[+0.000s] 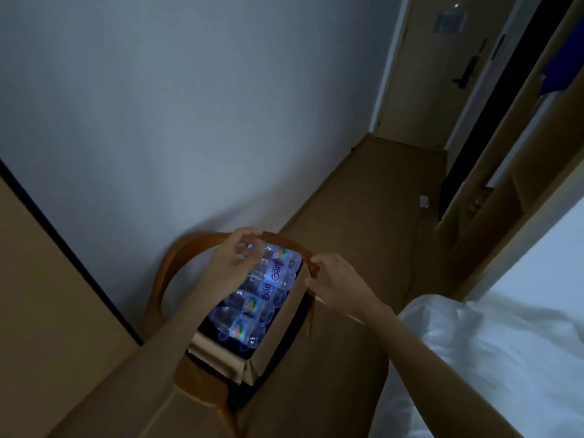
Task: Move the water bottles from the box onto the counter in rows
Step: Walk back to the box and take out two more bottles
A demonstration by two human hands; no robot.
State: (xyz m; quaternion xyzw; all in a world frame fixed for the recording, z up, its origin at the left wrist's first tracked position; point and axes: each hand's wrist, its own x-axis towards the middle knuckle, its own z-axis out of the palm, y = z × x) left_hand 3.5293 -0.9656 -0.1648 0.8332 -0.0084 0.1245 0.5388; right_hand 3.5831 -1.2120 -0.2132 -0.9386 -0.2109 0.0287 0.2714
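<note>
An open cardboard box (284,324) stands on the seat of a wooden chair (177,260) against the wall. Several clear water bottles (252,308) with colourful labels lie inside it on their sides. My left hand (230,263) reaches over the far end of the box, its fingers curled round the top of a bottle (245,249); motion blur hides the grip's detail. My right hand (331,282) pinches the box's right upper edge, close against the chair's curved rail. The tan counter (47,295) lies to the left.
A white wall rises behind the chair. A bed with white sheets (493,358) fills the lower right. Brown floor runs past a wooden wardrobe (505,184) to a door (436,74) at the far end. A cable and plug (425,202) lie on the floor.
</note>
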